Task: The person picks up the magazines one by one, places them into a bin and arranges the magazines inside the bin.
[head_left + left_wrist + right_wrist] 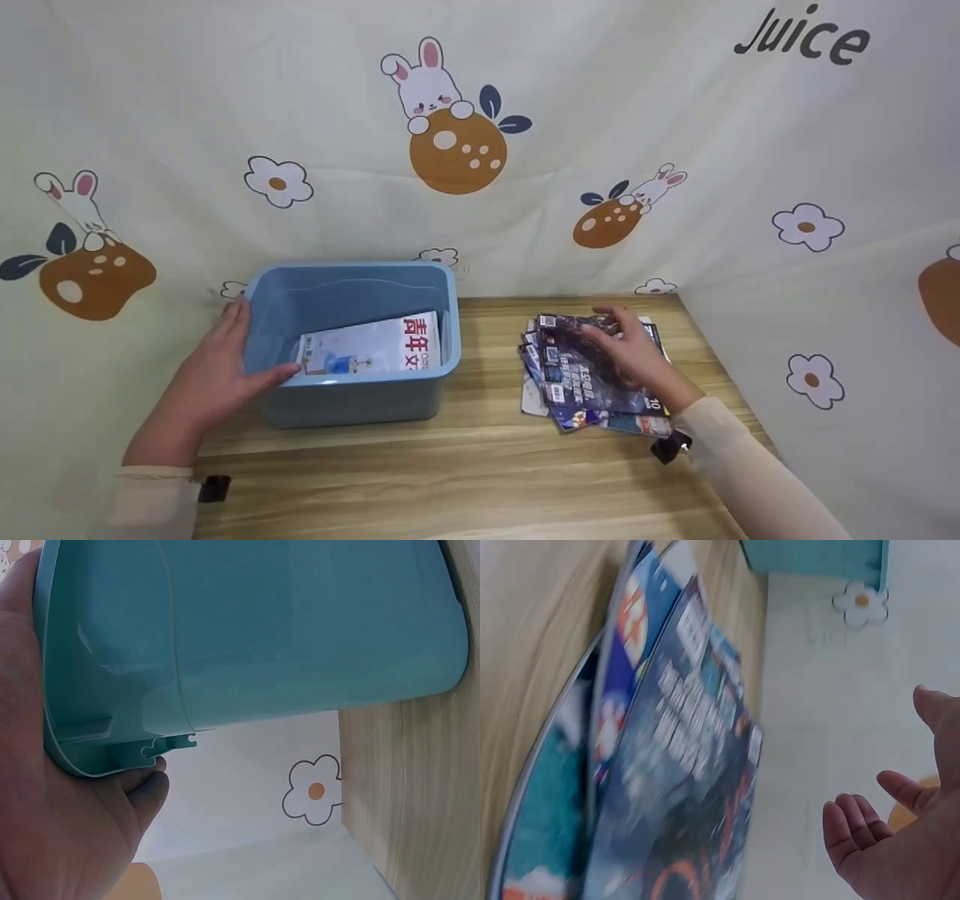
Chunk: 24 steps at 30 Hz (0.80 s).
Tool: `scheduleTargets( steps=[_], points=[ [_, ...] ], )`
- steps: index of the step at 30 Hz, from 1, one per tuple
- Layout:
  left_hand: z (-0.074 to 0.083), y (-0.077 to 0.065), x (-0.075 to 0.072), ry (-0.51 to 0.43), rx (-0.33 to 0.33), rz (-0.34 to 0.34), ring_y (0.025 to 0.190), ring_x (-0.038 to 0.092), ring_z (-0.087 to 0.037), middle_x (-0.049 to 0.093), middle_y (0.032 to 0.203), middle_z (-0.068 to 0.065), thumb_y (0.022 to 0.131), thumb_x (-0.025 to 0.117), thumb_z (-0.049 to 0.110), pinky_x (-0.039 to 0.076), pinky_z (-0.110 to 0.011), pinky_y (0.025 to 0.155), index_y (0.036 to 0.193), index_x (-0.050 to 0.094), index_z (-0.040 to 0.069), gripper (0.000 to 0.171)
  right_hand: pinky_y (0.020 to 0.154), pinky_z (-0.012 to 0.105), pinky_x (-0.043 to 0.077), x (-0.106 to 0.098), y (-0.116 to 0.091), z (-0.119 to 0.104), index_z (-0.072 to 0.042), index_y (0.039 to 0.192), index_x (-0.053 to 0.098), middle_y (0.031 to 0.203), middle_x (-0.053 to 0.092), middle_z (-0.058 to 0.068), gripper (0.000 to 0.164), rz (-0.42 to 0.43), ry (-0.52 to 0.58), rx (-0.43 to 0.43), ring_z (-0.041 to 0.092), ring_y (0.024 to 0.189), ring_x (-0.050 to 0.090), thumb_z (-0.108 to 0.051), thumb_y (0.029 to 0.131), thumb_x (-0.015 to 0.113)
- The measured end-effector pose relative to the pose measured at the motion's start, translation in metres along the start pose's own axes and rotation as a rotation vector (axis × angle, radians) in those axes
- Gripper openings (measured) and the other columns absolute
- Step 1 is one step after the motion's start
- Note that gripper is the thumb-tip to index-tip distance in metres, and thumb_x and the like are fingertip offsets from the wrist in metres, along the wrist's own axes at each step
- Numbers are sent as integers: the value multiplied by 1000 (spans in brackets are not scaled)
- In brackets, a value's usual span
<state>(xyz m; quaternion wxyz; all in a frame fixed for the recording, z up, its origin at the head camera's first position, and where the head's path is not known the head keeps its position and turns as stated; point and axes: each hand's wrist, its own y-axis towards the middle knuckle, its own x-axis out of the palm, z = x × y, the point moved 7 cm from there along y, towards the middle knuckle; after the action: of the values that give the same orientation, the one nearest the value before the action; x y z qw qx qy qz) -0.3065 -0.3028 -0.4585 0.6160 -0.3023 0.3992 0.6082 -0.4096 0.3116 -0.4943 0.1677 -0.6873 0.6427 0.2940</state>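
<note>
My left hand (214,375) grips the left end of a blue plastic bin (360,405). Its thumb lies at the front rim, while in the left wrist view fingers (148,799) curl under the rim of the bin (300,622). A white magazine (367,346) with red characters on its cover lies tilted inside. Over to the right, my right hand (634,356) hovers above a loose pile of magazines, fingers relaxed and apart. The top magazine (577,375) is dark with white lettering; in the right wrist view a gap separates this magazine (682,757) from the hand (900,840).
The pile and the bin stand on a wood-grain table (450,480). A pale cloth (525,225) printed with rabbits, oranges and flowers hangs behind and at both sides. Several other magazines stick out unevenly under the dark one, including a teal one (637,425).
</note>
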Motion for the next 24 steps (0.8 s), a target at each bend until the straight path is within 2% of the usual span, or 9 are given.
scheduleTargets(
  steps=[3,9,13,18,24],
  points=[
    [-1,0,1,-2,-6,5,164,10,-59,-3,182,-29,91,75,78,27,-84,119,175,-2,-2,139,94,48,55,-15,-2,23,-1,153,58,132,58,28,62,19,-72,4,41,117,61,-37,107,76],
    [-3,-2,0,-4,-15,3,164,9,-59,-5,182,-28,91,76,78,27,-84,118,175,-3,0,139,109,68,49,-38,-6,66,0,159,51,140,47,37,73,59,-166,47,55,129,55,-39,105,79],
    [-3,-4,0,1,-15,-3,164,9,-60,-5,182,-29,91,75,78,27,-85,117,175,-4,-1,140,111,70,49,-46,-11,87,2,162,44,145,44,39,80,52,-175,107,56,133,53,-43,106,77],
    [-2,-3,-1,-3,-17,0,164,9,-60,-6,182,-28,91,75,79,26,-85,118,175,-5,-1,140,115,74,44,-54,-15,109,-2,167,37,155,41,41,84,21,-161,176,59,142,47,-48,107,74],
    [-2,-1,1,-5,-14,-2,164,8,-60,-6,182,-28,91,75,78,25,-86,118,175,-5,-1,140,108,72,49,-58,-18,118,-2,167,37,150,41,40,88,7,-179,175,57,135,50,-48,104,77]
  ],
)
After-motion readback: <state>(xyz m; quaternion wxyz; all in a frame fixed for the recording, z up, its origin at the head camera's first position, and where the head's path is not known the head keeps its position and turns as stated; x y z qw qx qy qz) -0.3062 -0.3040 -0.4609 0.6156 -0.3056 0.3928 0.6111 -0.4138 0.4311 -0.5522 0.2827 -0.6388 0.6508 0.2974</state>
